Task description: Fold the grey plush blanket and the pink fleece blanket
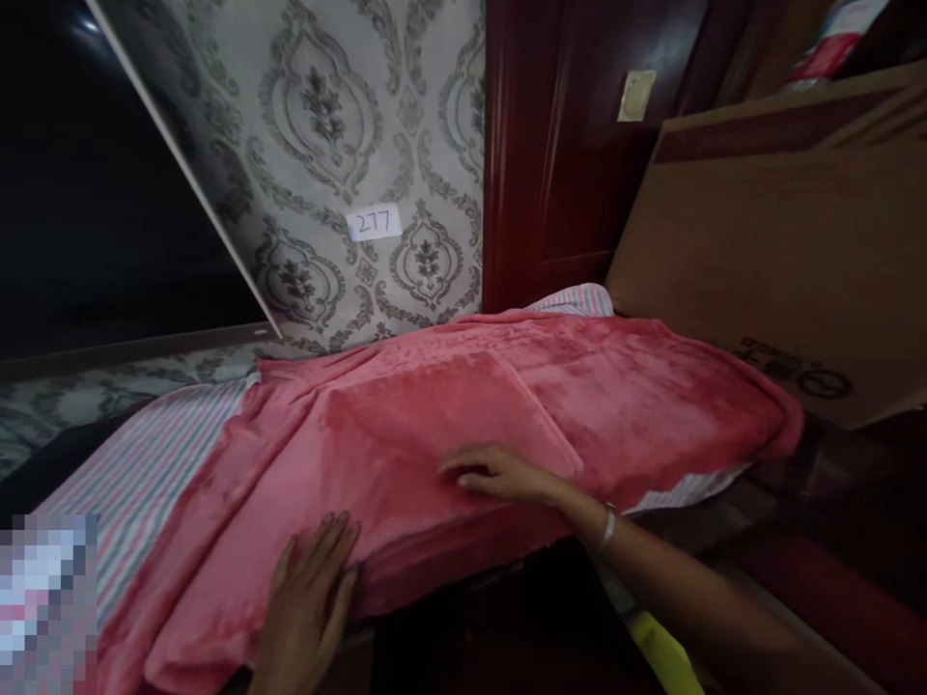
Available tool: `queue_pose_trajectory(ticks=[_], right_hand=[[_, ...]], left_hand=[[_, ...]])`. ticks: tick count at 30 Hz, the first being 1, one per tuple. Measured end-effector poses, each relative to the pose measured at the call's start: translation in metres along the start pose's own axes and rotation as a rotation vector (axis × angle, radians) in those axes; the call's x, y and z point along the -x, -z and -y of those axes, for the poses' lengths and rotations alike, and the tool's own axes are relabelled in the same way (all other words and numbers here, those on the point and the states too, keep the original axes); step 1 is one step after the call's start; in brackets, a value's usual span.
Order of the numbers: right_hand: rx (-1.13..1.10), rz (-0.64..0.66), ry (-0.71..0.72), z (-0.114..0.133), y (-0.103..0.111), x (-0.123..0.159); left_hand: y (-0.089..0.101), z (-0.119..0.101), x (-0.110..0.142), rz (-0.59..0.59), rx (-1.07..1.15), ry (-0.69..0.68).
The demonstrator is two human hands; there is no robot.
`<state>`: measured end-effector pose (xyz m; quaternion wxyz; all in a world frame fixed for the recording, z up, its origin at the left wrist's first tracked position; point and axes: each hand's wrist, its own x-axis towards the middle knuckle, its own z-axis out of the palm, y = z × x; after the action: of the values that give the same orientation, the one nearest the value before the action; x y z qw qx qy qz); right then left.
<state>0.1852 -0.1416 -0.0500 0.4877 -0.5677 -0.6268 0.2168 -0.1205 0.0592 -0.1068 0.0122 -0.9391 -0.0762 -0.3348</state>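
Note:
A pink plush blanket (427,405) lies spread over a surface, with part of it folded over near the middle. My left hand (311,589) rests on its front left part, palm down and fingers stretched out. Farther right, my right hand (496,471) lies on the folded part, fingers extended and slightly bent, a light band on the wrist. Neither hand grips the fabric. From beneath the blanket a striped cloth (166,454) shows at the left, and small bits of it show at the back and the right front edge.
A large cardboard box (782,251) stands at the right behind the blanket. A dark screen (108,193) is at the left. Behind are patterned wallpaper with a paper label (374,222) reading 277 and a dark red door (557,135). Something yellow (662,652) is below my right forearm.

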Motion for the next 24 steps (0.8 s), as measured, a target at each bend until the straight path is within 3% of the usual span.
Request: queue_pose_trajectory(ticks=[2, 5, 7, 9, 12, 17, 21, 24], right_hand=[[0.063, -0.267, -0.081, -0.001, 0.021, 0.038], [0.178, -0.737, -0.211, -0.018, 0.053, 0.081], [0.221, -0.896, -0.300, -0.035, 0.067, 0.101], [0.230, -0.892, -0.395, -0.052, 0.072, 0.112], [0.254, -0.780, -0.467, -0.066, 0.070, 0.116], [0.186, -0.776, -0.479, -0.065, 0.064, 0.105], [-0.064, -0.810, -0.474, -0.052, 0.063, 0.097], [-0.347, -0.833, -0.473, -0.039, 0.059, 0.091]], left_hand=[[0.007, -0.005, -0.004, -0.111, 0.010, -0.050], [0.017, -0.020, -0.027, -0.187, 0.041, -0.044], [0.016, -0.035, -0.048, -0.183, 0.067, -0.027], [0.009, -0.053, -0.068, -0.147, 0.068, -0.016], [-0.013, -0.077, -0.084, -0.014, 0.017, -0.052], [-0.044, -0.097, -0.075, 0.149, -0.073, -0.072], [-0.041, -0.097, -0.069, 0.170, -0.035, -0.038], [-0.032, -0.104, -0.085, 0.159, 0.010, -0.026]])
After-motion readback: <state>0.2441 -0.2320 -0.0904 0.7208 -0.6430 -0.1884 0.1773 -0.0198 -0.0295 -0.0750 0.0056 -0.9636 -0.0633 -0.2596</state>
